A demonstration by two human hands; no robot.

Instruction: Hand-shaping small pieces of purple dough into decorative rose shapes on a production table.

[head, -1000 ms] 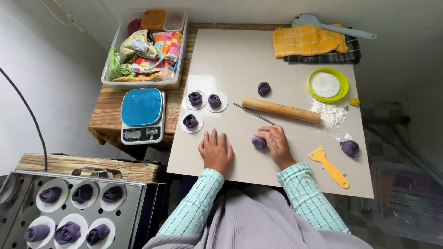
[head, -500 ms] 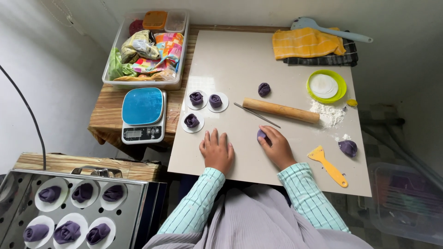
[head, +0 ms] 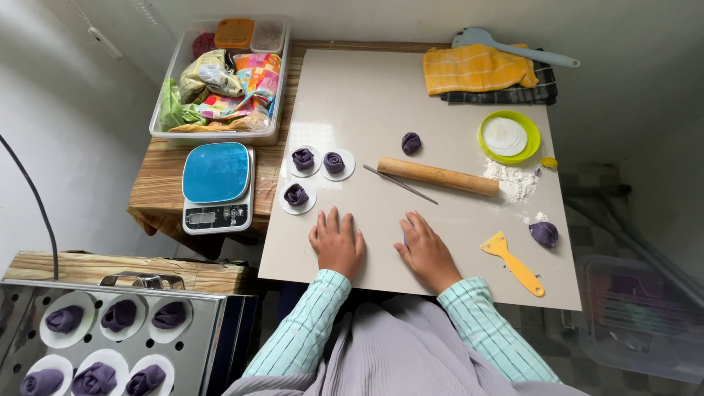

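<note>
Pressing flat on the worktop at lower centre, left hand holds nothing; right hand covers purple dough, grip unclear.

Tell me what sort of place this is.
Probably a small home kitchen or makeshift baking corner. A wooden rolling pin and spilled flour lie on a pale work board, a blue-topped kitchen scale sits beside it, and purple rose-shaped dough pieces rest on paper rounds.
</note>
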